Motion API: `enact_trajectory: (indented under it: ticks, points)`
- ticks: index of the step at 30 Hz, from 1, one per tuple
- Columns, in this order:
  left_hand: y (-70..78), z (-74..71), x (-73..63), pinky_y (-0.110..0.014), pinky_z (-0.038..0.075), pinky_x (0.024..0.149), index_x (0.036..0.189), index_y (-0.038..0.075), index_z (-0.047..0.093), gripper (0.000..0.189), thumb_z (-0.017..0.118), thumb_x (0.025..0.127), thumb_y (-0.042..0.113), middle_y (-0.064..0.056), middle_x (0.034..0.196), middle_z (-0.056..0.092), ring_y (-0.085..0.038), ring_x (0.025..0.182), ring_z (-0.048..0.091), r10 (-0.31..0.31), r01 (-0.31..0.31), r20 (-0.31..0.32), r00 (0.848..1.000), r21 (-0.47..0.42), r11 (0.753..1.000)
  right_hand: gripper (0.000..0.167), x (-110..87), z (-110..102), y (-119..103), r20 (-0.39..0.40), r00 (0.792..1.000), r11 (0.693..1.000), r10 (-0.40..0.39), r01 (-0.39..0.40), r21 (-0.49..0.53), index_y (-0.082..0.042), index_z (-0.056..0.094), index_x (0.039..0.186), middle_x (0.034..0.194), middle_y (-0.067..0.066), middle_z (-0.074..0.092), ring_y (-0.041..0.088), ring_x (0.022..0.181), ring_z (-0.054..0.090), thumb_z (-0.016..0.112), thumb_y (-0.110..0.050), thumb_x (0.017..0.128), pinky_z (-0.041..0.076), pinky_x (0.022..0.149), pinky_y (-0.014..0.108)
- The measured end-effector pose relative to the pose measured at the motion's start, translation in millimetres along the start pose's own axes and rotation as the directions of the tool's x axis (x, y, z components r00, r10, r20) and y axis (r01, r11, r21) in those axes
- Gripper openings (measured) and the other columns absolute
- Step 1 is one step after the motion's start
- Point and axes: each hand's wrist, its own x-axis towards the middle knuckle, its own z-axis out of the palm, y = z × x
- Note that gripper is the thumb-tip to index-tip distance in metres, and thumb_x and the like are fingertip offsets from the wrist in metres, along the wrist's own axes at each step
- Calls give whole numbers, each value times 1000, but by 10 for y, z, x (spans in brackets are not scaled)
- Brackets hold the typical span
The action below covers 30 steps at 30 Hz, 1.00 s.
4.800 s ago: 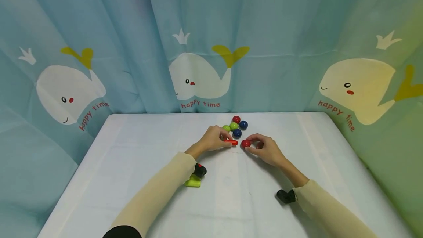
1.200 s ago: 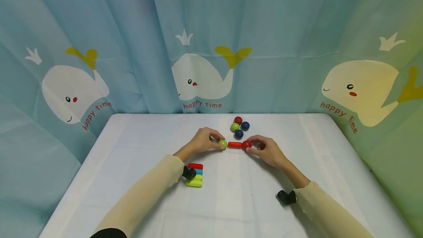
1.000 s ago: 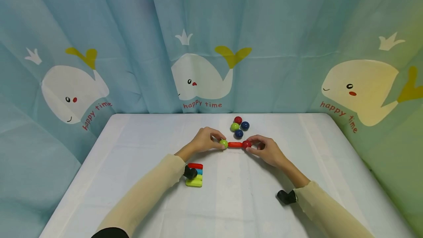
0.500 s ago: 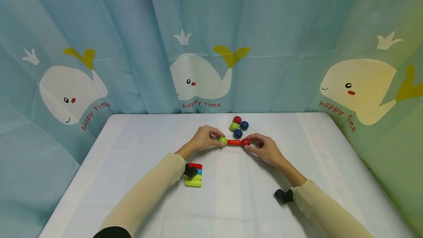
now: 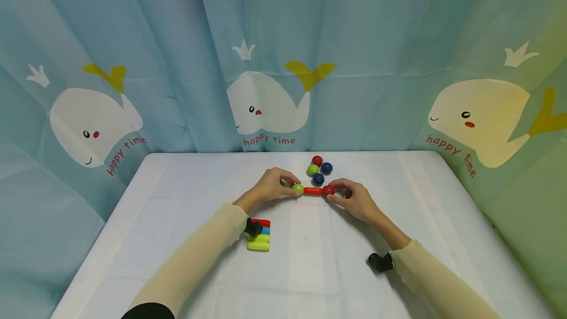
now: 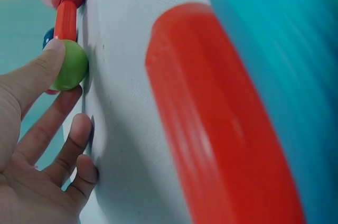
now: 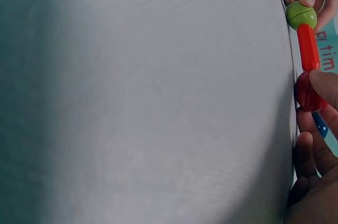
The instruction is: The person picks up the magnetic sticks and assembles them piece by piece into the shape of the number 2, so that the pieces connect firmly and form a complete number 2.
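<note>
A red rod joins a green ball on its left to a red ball on its right, the three in one line. My left hand pinches the green ball between thumb and fingertips; its other fingers stay loose in the left wrist view. With thumb and fingers my right hand grips the red ball. In the right wrist view the rod meets both balls. Whether the ends are fixed or only touching I cannot tell.
Just beyond the hands lie loose balls: a red one, a green one and two blue ones. Near the left wrist several rods lie side by side, among them a red and a yellow-green one. A patterned curtain backs the white table.
Earlier my left hand held the red rod; later it held the green ball, apart from the rod's left end. The ball has since moved right against that end. The right hand keeps the red ball.
</note>
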Motion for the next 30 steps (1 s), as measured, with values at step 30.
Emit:
enact_trajectory:
  ticks: [30]
  points:
    - [-257,-316,-261,-30,54,87,109,17,81,26,87,85,24,6,100,76,-14,96,64,-36,36,8,999,22,999,35,37,340,-330,-4,998,998,-65,65,2,-12,70,124,102,7,67,22,82,53,80,-21,91,44,65,28]
